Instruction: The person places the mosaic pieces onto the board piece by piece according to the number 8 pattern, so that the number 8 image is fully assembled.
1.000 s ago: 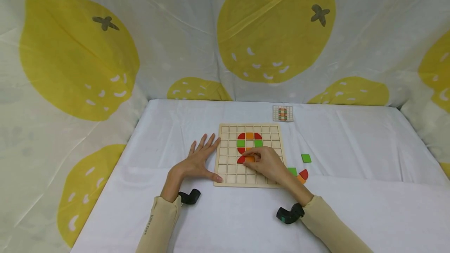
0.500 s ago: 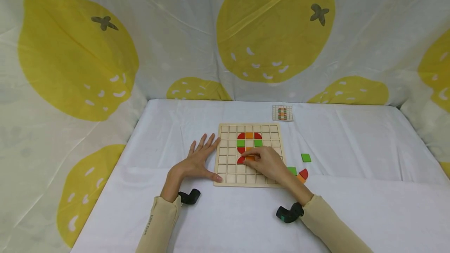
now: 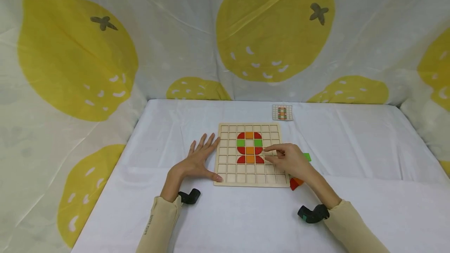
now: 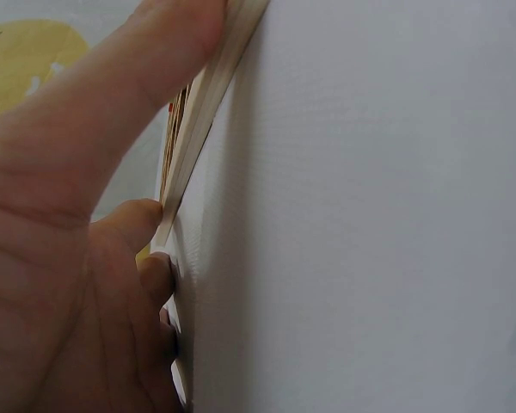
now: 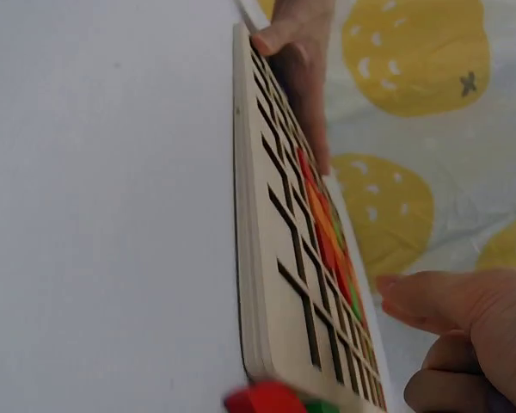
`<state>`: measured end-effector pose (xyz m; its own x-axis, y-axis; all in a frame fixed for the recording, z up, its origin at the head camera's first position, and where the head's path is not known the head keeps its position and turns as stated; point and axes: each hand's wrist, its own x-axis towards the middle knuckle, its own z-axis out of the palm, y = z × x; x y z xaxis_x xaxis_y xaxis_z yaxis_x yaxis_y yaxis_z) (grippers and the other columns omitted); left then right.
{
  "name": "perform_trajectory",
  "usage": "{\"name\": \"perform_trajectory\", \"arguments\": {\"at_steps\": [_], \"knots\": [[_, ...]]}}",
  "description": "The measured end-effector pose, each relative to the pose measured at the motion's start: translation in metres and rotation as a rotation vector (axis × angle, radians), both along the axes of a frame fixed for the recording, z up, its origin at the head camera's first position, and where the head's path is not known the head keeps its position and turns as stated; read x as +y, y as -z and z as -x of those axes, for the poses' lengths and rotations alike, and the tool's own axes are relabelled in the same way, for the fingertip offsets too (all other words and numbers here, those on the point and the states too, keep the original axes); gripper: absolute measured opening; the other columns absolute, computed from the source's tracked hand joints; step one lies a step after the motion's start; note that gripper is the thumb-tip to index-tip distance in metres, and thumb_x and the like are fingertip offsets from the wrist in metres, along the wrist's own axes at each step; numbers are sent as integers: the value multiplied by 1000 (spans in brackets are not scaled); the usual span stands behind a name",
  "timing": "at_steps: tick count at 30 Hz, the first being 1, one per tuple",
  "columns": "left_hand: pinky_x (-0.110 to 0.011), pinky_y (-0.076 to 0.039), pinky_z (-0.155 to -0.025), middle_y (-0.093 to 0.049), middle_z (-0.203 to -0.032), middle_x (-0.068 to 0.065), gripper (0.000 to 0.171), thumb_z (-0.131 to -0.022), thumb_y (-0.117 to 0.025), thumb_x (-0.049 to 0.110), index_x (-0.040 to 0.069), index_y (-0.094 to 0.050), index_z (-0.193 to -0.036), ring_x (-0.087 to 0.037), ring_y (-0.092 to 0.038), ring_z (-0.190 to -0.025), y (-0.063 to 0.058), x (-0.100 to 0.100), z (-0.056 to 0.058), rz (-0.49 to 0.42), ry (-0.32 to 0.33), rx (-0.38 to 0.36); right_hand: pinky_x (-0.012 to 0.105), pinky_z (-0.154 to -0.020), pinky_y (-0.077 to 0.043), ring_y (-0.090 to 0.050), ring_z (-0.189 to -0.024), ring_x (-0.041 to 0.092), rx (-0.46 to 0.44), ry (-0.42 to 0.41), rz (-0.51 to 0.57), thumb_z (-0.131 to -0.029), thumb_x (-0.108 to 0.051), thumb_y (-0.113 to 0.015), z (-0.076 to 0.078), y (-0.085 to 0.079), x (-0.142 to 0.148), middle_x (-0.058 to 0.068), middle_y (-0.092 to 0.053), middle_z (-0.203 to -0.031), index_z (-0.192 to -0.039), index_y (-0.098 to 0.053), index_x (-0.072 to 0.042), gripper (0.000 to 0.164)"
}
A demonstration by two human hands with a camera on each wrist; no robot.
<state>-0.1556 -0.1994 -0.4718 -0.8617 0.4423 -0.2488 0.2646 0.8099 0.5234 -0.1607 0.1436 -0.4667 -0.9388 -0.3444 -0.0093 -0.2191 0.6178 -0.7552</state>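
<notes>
In the head view, a wooden grid board (image 3: pixel 225 167) lies on the white table. Red curved pieces (image 3: pixel 258 150), orange squares (image 3: pixel 250 159) and green squares (image 3: pixel 258 143) fill cells in its middle columns. My left hand (image 3: pixel 197 162) is spread at the board's left side, with the thumb on the near left corner and the index fingertip at the edge. Above the board's right half is my right hand (image 3: pixel 290 161), its index finger and thumb apart with nothing visible between them. The left wrist view shows the left thumb (image 4: pixel 155 69) against the board's edge.
A small pattern card (image 3: pixel 282 113) lies behind the board's right corner. Loose pieces lie to the right: a green tile (image 3: pixel 307 157) partly behind the hand, and red (image 3: pixel 294 184) and orange (image 3: pixel 299 181) ones by the near right corner. A lemon-print cloth (image 3: pixel 275 26) hangs behind the table.
My right hand has moved right, off the middle columns. Red pieces that it covered now show in their cells. Its finger and thumb have parted slightly. The left hand stays in place.
</notes>
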Motion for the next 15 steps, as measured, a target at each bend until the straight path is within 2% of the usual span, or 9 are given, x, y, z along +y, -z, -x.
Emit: {"name": "perform_trajectory", "arguments": {"at_steps": [10,15], "knots": [[-65,10,-127,4,-176,-9,135,-70,-92,55,16,-9,-168,-37,15,-162,1,-2,0,-14,-3,2,24,-51,-27,-32,-58,9,16,159,-98,-89,-20,-82,-10,4,84,-4,-34,-62,-116,-78,-10,29],[-65,10,-127,4,-176,-9,134,-70,-92,55,16,-9,-168,-36,15,-162,0,0,0,-17,1,1,26,-52,-27,-32,-60,8,3,196,-129,-88,-20,-83,-18,11,110,-2,-35,-64,-119,-77,-9,34]]}}
